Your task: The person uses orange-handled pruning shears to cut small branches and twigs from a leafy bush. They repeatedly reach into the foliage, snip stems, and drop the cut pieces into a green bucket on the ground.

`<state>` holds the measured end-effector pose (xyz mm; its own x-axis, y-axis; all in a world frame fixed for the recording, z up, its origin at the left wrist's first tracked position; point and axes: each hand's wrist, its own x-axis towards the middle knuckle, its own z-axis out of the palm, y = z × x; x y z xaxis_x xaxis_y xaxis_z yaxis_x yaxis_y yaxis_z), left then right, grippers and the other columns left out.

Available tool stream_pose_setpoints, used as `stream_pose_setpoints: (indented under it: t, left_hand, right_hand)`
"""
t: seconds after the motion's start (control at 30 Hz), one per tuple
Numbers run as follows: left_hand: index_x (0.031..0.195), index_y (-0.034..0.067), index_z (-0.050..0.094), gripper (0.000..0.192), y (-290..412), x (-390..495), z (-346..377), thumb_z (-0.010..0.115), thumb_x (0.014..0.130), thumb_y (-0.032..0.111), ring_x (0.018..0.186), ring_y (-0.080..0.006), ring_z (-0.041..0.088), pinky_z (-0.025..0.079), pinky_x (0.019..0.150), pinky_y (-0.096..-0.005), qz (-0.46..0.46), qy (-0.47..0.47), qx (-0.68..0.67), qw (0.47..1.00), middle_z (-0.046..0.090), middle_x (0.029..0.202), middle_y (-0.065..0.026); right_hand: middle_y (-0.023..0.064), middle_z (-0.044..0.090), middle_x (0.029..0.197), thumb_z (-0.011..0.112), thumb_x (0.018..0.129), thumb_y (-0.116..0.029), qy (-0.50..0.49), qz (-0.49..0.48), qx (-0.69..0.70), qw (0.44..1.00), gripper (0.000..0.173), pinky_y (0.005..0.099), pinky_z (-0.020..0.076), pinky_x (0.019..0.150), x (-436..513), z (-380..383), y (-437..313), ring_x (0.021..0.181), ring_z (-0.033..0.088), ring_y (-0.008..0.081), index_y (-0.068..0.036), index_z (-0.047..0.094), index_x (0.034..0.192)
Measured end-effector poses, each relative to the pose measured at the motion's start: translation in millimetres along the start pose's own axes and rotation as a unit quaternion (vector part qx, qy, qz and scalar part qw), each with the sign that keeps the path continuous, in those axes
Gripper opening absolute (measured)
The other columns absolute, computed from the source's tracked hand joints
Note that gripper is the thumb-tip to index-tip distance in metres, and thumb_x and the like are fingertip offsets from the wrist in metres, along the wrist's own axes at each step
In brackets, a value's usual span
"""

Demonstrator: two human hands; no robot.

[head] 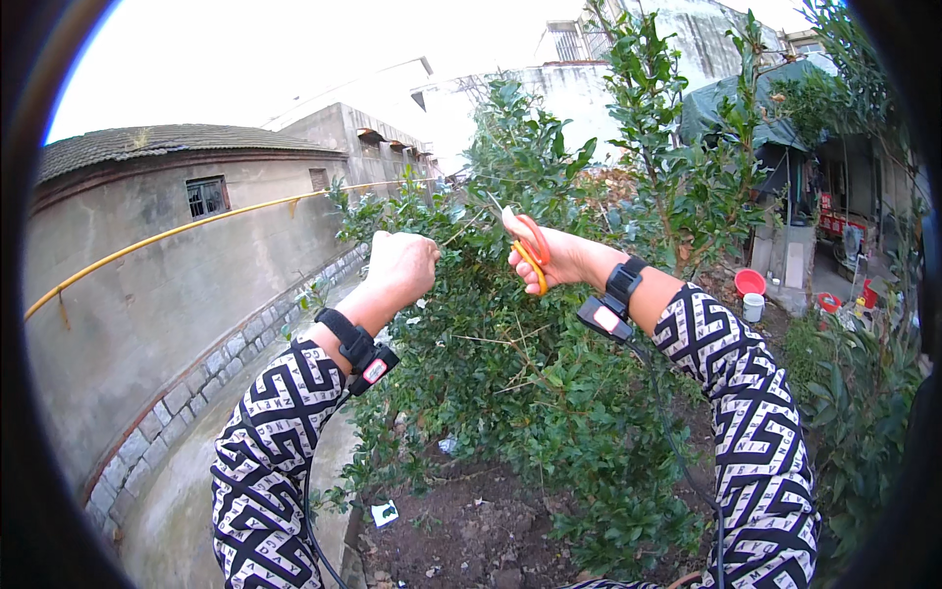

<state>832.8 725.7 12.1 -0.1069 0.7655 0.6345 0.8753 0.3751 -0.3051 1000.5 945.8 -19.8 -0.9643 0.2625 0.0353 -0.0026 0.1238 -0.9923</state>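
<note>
My right hand (pixel 548 258) grips scissors (pixel 531 247) with orange and yellow handles. Their blade tips point up and away, close to the leaves. To the left, my left hand (pixel 401 265) is closed in a fist, its fingers turned away from view. A thin pale twig (pixel 464 230) runs out from the fist toward the scissors. Both hands are over a dense green shrub (pixel 500 316), which fills the middle of the view. Bare cut-looking twigs (pixel 526 346) stick out of the foliage below the hands.
A yellow pipe (pixel 176 230) runs along the grey wall (pixel 147 294) at left, beside a concrete path (pixel 213 456). Tall leafy stems (pixel 651 132) rise ahead. A red basin (pixel 750 282) and white bucket (pixel 753 307) stand right. A cable (pixel 673 434) hangs along my right arm.
</note>
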Motion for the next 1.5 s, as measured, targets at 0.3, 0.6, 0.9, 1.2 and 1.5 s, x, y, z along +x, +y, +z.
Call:
stream_pose_setpoints:
  t: [0.3, 0.6, 0.9, 1.2, 1.5]
  left_hand:
    - [0.085, 0.014, 0.077, 0.021, 4.7, -5.4, -6.6, 0.06, 0.092, 0.025, 0.079, -0.0329, 0.07, 0.047, 0.08, -0.046, 0.011, -0.02, 0.055, 0.998, 0.072, 0.078, -0.0143]
    - [0.09, 0.015, 0.078, 0.018, -28.5, -6.9, 0.6, 0.061, 0.089, 0.021, 0.079, -0.0325, 0.07, 0.051, 0.075, -0.0456, 0.004, 0.028, 0.051, 0.998, 0.072, 0.079, -0.0134]
    - [0.088, 0.012, 0.079, 0.014, -68.4, -153.7, -80.6, 0.07, 0.087, 0.022, 0.075, -0.0338, 0.067, 0.052, 0.071, -0.0415, -0.001, 0.098, -0.08, 0.992, 0.072, 0.078, -0.013]
    - [0.103, 0.009, 0.077, 0.014, -80.3, -427.1, -101.6, 0.07, 0.091, 0.008, 0.083, -0.0264, 0.068, 0.053, 0.078, -0.0377, -0.283, -0.143, -0.359, 0.878, 0.074, 0.091, -0.0092]
    - [0.097, 0.017, 0.081, 0.017, -74.2, -660.1, -53.4, 0.073, 0.086, 0.027, 0.076, -0.0139, 0.073, 0.057, 0.074, -0.0326, -0.687, -0.409, -0.25, 0.546, 0.078, 0.083, -0.001]
  right_hand:
    - [-0.0029, 0.047, 0.06, 0.049, 0.083, -0.087, 0.059, -0.026, -0.052, 0.997, 0.074, 0.0283, 0.0501, 0.048, 18.9, 12.4, -6.9, 0.048, 0.05, 0.0102, -0.013, 0.046, 0.084]
    - [-0.0046, 0.046, 0.059, 0.053, 0.089, -0.077, 0.115, -0.057, -0.18, 0.975, 0.072, 0.0259, 0.0462, 0.041, 5.0, -5.0, -5.9, 0.043, 0.047, 0.0074, -0.005, 0.054, 0.092]
    - [-0.0025, 0.049, 0.059, 0.05, 0.103, -0.052, 0.129, -0.344, 0.051, 0.929, 0.047, 0.0261, 0.0435, 0.039, -74.7, 31.3, -54.2, 0.039, 0.044, 0.0095, -0.006, 0.056, 0.097]
    - [-0.0036, 0.054, 0.066, 0.072, 0.087, -0.06, -0.244, -0.056, -0.092, 0.964, 0.057, 0.0219, 0.0399, 0.05, -105.5, 207.4, 35.6, 0.055, 0.053, 0.0053, -0.004, 0.061, 0.092]
    - [-0.0054, 0.048, 0.068, 0.078, 0.091, -0.028, -0.386, 0.129, -0.17, 0.898, 0.033, 0.0263, 0.0362, 0.053, 43.5, 302.4, 129.6, 0.063, 0.041, 0.0039, -0.003, 0.059, 0.085]
